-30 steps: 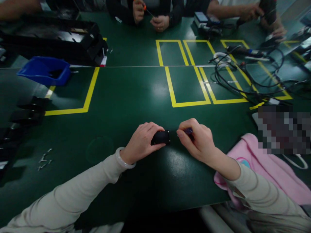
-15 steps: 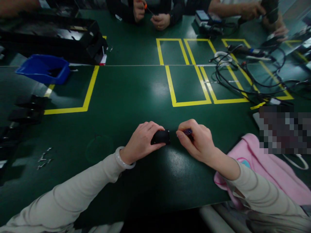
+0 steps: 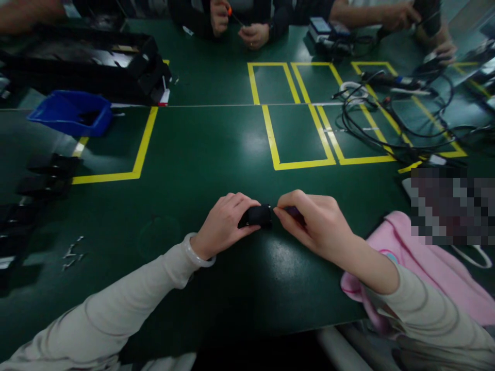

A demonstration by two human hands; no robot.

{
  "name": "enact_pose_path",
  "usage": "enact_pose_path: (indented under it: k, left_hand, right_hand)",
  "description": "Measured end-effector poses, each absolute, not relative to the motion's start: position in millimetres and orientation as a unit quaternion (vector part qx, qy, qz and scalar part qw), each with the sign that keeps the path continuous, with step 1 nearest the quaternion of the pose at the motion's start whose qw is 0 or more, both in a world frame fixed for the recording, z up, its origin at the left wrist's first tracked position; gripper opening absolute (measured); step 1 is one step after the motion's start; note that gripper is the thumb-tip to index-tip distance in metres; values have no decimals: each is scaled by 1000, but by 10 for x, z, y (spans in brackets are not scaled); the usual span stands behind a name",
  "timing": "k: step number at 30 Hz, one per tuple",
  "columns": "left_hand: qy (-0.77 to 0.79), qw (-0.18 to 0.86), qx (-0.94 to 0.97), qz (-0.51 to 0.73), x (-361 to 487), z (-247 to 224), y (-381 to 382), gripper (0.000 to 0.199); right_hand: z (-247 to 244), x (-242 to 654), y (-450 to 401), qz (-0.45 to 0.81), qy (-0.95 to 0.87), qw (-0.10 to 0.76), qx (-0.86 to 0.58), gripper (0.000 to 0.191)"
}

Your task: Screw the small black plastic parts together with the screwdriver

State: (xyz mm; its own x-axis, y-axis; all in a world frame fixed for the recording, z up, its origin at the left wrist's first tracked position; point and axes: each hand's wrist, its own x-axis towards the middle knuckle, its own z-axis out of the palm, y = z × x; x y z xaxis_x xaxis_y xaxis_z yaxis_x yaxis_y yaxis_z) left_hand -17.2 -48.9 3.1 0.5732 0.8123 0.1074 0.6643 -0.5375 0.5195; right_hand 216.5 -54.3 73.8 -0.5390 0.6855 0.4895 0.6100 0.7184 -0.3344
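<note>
Near the middle of the green table [image 3: 209, 154], my left hand [image 3: 228, 224] grips a small black box-like part [image 3: 260, 215] between thumb and fingers. Its right end faces my other hand and shows small shiny spots at the corners. My right hand [image 3: 311, 219] is closed in a pinch around a slim dark purple object [image 3: 294, 212], mostly covered by the fingers, so its kind is unclear. The right fingertips are very close to the part's right end; whether they touch it, I cannot tell.
Loose screws [image 3: 72, 253] lie at the left, near black parts [image 3: 46, 178]. A blue bin [image 3: 73, 114] stands by a black tray [image 3: 88, 67]. Cables [image 3: 390, 123] coil at the right above a pink cloth [image 3: 410, 257]. Across the table, a co-worker's hands [image 3: 253, 35] hold a tool.
My right hand has moved slightly left, bringing its fingertips closer to the black part. The part has turned a little in my left hand.
</note>
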Motion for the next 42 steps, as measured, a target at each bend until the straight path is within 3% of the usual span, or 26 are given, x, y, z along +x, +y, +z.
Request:
enact_pose_path:
  k: [5, 13, 19, 23, 29, 36, 42]
  left_hand:
    - [428, 200, 865, 167, -109, 34, -378, 37]
    - [427, 202, 867, 158, -36, 45, -182, 39]
    - [436, 201, 863, 156, -28, 61, -196, 38]
    - [432, 201, 864, 163, -38, 53, -201, 39]
    - [433, 193, 864, 171, -41, 6, -199, 39]
    - [430, 192, 863, 184, -53, -1, -208, 39]
    - [426, 192, 864, 186, -69, -12, -220, 40]
  right_hand:
    - [878, 2153, -413, 55, -893, 214, -391, 23]
    - [926, 2069, -227, -15, -891, 176, -418, 34]
    - [912, 2168, -225, 19, -889, 167, -425, 15]
    - [938, 2207, -241, 23, -897, 167, -408, 12]
    - [1046, 2109, -285, 34, -882, 69, -466, 34]
    - [1083, 2152, -278, 79, -898, 70, -428, 23]
    - [1092, 2149, -269, 79, -889, 36, -450, 37]
